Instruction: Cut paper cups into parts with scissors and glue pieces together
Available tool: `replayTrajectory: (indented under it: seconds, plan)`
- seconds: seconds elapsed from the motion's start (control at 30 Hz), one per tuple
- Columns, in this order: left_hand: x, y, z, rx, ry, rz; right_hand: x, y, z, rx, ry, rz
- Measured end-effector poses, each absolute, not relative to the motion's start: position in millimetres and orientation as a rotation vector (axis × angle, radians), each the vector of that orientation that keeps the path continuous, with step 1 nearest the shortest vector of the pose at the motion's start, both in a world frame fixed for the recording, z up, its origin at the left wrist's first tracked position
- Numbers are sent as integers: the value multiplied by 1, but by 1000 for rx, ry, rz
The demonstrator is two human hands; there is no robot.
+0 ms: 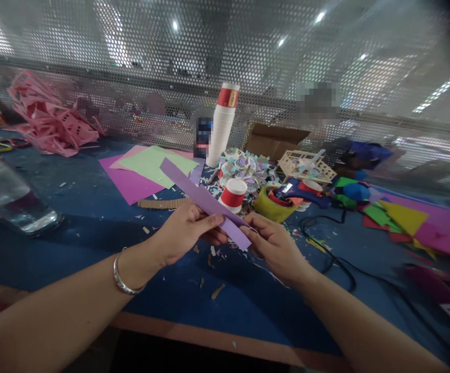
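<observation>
The purple paper strip is held at the centre of the frame, raised above the tabletop and slanting from the upper left down to the lower right. Its middle is pinched by the left hand, whose thumb is laid along the strip's lower edge with the fingers closed behind it; a silver bangle is worn on that wrist. The strip's lower end is gripped by the right hand, the fingers curled shut around it.

Just behind the hands, a red-and-white paper cup is seen standing on the blue surface, with a yellow tape roll beside it. Paper scraps are scattered beneath the hands. Further back, a tall stack of white cups is placed against the perforated metal screen. Sheets of magenta and green paper are laid left of centre, and a heap of pink cut paper is seen at the upper left. A clear glass is lying at the left edge. A black cable is run across the lower right.
</observation>
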State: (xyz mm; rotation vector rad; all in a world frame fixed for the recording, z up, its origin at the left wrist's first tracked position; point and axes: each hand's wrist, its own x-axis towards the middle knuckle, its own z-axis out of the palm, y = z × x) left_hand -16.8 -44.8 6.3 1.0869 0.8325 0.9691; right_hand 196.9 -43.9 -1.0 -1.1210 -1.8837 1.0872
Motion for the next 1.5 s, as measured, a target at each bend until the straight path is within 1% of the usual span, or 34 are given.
replayTrajectory:
  seconds: [0.1, 0.23, 0.33, 0.53, 0.7, 0.87, 1.0, 1.23, 1.37, 1.5]
  plan:
    - [-13, -48, 5, 1111, 825, 948, 197, -42, 1, -1083, -1947, 1008]
    - [-7, -55, 3, 1123, 818, 894, 196, -42, 4, -1046, -1972, 1021]
    - [-7, -54, 3, 1094, 798, 940, 196, -42, 3, -1059, -1917, 1024]
    - [-14, -47, 3, 1053, 843, 1050, 197, -43, -3, -1002, -1718, 1301]
    - [-17, -45, 3, 1039, 858, 1150, 197, -44, -3, -1027, -1672, 1370]
    - [-14, -45, 8, 920, 798, 1107, 197, -44, -3, -1021, -1664, 1372]
    - [-11, -47, 7, 933, 708, 1050, 196, -45, -2, -1028, -1648, 1377]
    - [-12, -48, 6, 920, 700, 1035, 196, -46, -2, -946, -1575, 1467]
    - [-14, -47, 6, 976, 711, 1089, 195, -48, -1, -962, -1547, 1451]
    - [-11, -49, 4, 1086, 715, 989, 196, -49, 3, -1005, -1616, 1445]
